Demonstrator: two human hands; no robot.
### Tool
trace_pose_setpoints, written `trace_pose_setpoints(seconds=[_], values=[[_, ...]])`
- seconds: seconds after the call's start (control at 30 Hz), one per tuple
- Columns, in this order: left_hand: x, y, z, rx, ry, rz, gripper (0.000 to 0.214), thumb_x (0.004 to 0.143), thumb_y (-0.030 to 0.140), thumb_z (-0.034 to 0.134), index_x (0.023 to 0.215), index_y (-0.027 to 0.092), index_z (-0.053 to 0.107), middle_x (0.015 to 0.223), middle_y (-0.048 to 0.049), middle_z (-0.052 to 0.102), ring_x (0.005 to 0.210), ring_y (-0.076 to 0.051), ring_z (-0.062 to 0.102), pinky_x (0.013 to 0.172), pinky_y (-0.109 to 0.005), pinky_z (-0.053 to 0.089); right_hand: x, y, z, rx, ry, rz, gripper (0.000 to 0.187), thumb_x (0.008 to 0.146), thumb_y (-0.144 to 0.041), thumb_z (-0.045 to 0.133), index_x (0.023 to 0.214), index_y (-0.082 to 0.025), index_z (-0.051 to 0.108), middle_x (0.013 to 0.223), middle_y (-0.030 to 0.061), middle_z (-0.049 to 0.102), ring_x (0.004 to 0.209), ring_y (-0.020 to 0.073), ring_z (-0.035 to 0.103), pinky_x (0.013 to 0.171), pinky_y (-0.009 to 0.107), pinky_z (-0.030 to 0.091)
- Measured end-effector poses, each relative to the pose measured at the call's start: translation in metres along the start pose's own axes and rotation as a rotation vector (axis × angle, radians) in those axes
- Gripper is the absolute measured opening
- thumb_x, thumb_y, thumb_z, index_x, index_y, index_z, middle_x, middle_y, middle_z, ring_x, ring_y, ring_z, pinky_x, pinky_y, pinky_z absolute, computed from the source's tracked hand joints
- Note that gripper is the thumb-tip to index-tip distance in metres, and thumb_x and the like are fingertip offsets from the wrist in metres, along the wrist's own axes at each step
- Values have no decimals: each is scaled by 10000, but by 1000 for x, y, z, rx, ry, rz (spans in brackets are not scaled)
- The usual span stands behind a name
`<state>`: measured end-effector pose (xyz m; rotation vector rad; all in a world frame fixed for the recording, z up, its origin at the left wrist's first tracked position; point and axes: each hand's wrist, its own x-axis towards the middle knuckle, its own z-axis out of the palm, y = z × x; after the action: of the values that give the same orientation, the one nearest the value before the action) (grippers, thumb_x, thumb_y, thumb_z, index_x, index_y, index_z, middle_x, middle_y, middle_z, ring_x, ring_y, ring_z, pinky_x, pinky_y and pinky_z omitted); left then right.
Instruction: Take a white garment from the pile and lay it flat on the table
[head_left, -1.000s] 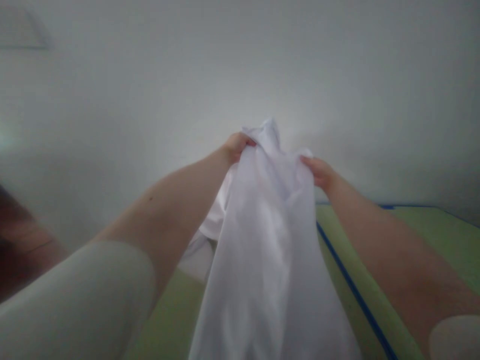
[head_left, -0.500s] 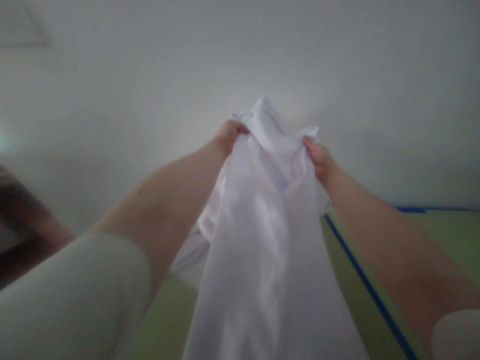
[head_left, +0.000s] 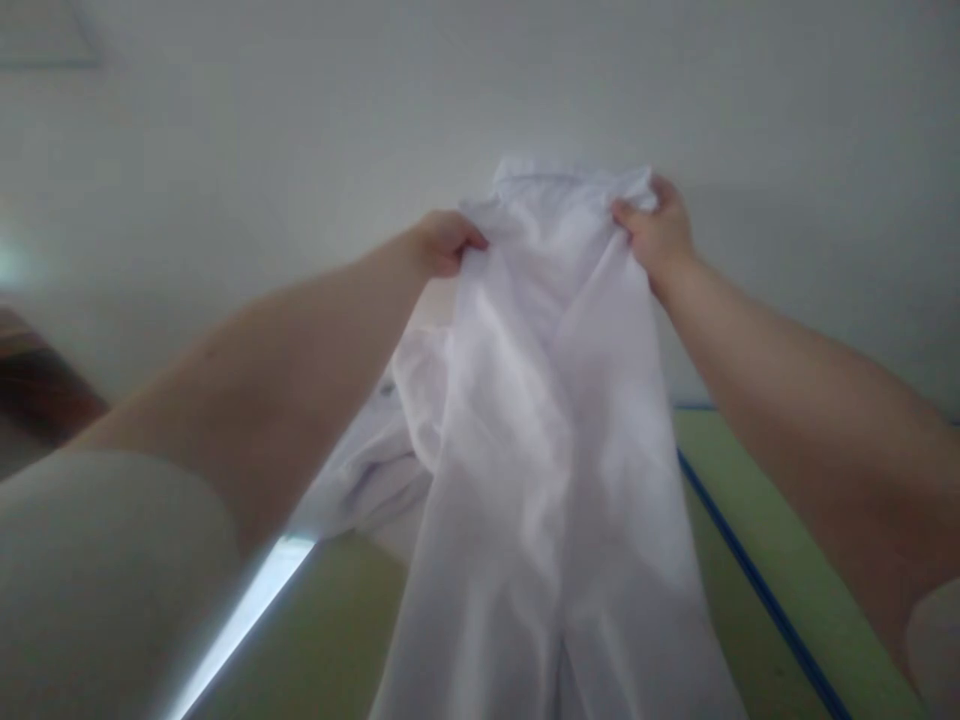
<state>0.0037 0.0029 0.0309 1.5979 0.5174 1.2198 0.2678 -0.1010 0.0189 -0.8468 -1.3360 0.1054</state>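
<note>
A white garment [head_left: 547,430] hangs in front of me, held up by its top edge. My left hand [head_left: 442,242] is closed on the left side of that edge. My right hand [head_left: 656,232] is closed on the right side, slightly higher. The cloth falls in long folds down to the bottom of the view, and part of it bunches to the left behind my left forearm. Both arms are stretched forward; short pale sleeves show at the lower corners.
Below the garment lies a green surface [head_left: 750,500] with a blue line [head_left: 757,590] running across it. A plain white wall [head_left: 300,120] fills the background. A dark brown shape [head_left: 37,390] sits at the left edge.
Both hands have risen with the garment and moved apart, so the top edge is now spread wider. The right hand has gone higher and to the right.
</note>
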Motion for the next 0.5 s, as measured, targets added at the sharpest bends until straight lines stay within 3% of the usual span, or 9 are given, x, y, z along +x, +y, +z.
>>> trace_pose_setpoints(seconds=[0.1,0.2,0.37,0.5], values=[[-26,-24,-12,28,-109,-93,324,638,-1,555,913,122,675,906,-80,702,954,-239,652,909,-421,507,-34,27,-6,106,-71,116,432,753,-374,762,1097,-217,554,997,-6,676,980,151,600,899,363,494],[-62,-24,-12,83,-72,-125,228,686,45,579,881,106,680,914,-92,697,997,-269,647,888,-421,519,-71,39,-21,200,-157,207,444,658,-321,827,1030,-249,593,979,-15,675,925,173,633,821,357,536],[-104,3,1,153,-30,-45,156,701,55,596,830,96,672,892,-65,687,1035,-300,633,896,-422,514,-110,7,-57,354,-270,264,698,554,-161,862,1164,-309,558,1018,-41,658,894,127,613,830,301,518],[-117,26,13,212,-4,11,165,685,37,583,818,92,664,878,-48,674,1042,-315,625,903,-451,504,-121,-28,-78,363,-350,267,663,577,-126,839,1170,-274,581,1046,-21,662,931,131,604,900,328,490]])
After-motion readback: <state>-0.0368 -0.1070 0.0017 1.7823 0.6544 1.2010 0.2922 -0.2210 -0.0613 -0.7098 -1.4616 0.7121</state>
